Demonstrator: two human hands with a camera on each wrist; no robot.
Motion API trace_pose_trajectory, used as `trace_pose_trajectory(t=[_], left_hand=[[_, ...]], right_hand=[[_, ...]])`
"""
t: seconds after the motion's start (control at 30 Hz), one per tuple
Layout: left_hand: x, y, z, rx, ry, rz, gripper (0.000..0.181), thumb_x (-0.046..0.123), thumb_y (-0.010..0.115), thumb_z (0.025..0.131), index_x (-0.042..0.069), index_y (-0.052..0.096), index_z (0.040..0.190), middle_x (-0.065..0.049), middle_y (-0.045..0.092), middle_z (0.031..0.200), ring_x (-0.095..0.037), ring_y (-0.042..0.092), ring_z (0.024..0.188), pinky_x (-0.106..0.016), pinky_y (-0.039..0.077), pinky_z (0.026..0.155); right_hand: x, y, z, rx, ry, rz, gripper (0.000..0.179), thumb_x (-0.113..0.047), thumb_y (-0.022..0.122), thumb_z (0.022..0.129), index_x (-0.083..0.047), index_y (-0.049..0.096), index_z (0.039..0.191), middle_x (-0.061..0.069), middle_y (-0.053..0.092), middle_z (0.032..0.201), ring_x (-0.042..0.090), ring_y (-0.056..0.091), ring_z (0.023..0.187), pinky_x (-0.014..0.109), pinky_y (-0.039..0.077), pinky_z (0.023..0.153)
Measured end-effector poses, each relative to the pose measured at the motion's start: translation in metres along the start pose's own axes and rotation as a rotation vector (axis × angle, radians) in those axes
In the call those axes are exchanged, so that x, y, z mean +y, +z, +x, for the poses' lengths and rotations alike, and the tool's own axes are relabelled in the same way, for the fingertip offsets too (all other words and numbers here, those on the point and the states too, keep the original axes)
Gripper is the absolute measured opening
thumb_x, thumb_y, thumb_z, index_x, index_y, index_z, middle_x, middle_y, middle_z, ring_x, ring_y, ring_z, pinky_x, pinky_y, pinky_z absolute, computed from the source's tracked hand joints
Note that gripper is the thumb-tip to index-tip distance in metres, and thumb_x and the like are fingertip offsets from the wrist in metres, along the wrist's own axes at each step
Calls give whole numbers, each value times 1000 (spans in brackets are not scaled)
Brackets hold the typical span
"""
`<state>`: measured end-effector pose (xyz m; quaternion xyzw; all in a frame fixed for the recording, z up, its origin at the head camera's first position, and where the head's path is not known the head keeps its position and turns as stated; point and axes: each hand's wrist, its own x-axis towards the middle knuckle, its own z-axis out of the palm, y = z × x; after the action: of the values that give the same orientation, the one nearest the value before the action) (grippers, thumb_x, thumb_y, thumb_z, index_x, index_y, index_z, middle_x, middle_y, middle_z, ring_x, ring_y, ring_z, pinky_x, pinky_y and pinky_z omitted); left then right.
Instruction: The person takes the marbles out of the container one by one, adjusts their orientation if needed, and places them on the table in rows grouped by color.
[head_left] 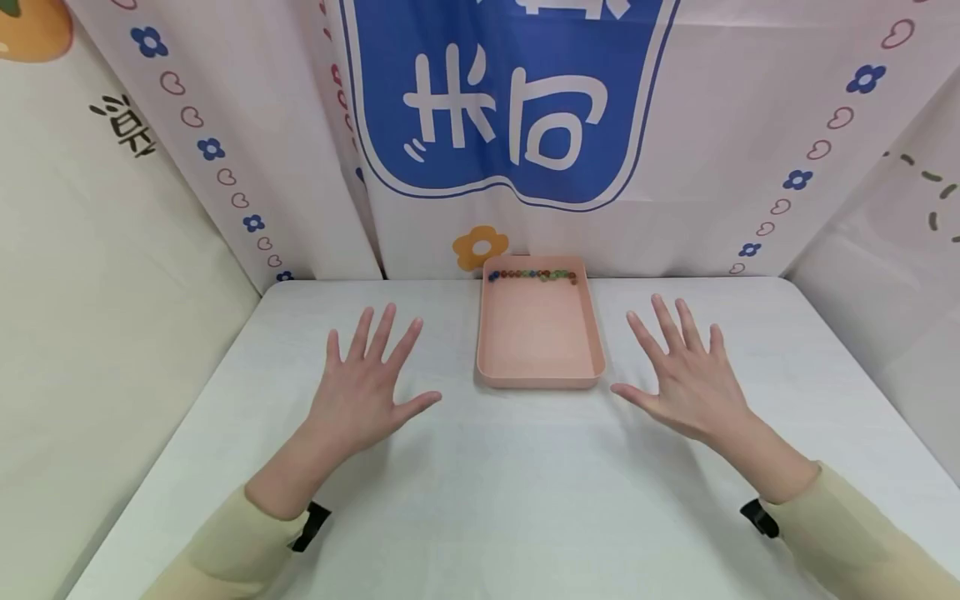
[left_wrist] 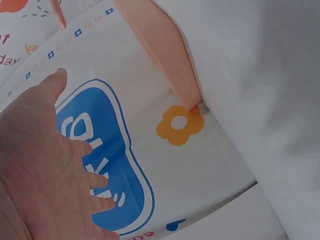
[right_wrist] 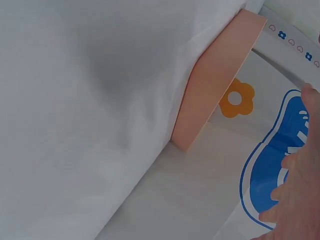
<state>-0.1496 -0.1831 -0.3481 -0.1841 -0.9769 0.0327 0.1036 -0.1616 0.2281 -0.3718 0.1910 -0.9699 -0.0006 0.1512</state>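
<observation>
Fingers spread and straight, my left hand (head_left: 358, 393) hovers over the table to the left of a pink tray (head_left: 540, 333), holding nothing. My right hand (head_left: 693, 383) mirrors it on the tray's right side, its thumb nearest the tray and its grasp likewise bare. Along the tray's far wall lies a row of small round beads (head_left: 531, 274) in blue, brown and green. In the left wrist view the palm of the left hand (left_wrist: 45, 165) shows beside the tray's outer wall (left_wrist: 167, 52). The right wrist view has part of the right hand (right_wrist: 300, 190) and the tray's side (right_wrist: 215, 75).
A white table (head_left: 480, 492) spreads under both hands. Behind it hangs a printed cloth (head_left: 675, 217) with a blue emblem, and the tray stands close against it. Cloth walls (head_left: 97, 275) also rise on the left and right. A black band (head_left: 309, 527) shows at the left sleeve.
</observation>
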Motion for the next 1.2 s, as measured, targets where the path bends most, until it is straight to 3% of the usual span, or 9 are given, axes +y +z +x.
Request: trace_pose_trajectory(t=[0.37,0.53,0.97,1.2], left_hand=[[-3,-2,16,-16,5,19,100,77,49,83,21,15,158,-16,0,161,-40,-2,145,-72,8,104],[-4,4,28,-32,5,0,99,75,50,84,20,14,158,-16,-1,161,-40,-3,145,-72,6,104],[-5,45,52,-107,1,-134,101,80,41,84,23,3,158,-13,-3,162,-37,-2,146,-70,7,106],[-8,68,66,-161,29,-334,101,77,45,85,24,-1,158,-12,3,162,-34,4,146,-69,12,106]], right_hand=[[0,-6,25,-90,6,-31,94,-68,52,86,-16,18,157,17,2,161,43,1,144,73,11,102],[3,-5,43,-117,-5,-50,95,-69,50,87,-15,17,157,19,3,161,44,3,144,74,11,102],[3,10,93,-203,4,-15,94,-73,42,88,-16,13,158,19,4,161,43,2,144,71,10,105],[5,22,121,-247,18,38,92,-71,41,90,-18,9,158,19,5,160,43,5,144,70,13,104]])
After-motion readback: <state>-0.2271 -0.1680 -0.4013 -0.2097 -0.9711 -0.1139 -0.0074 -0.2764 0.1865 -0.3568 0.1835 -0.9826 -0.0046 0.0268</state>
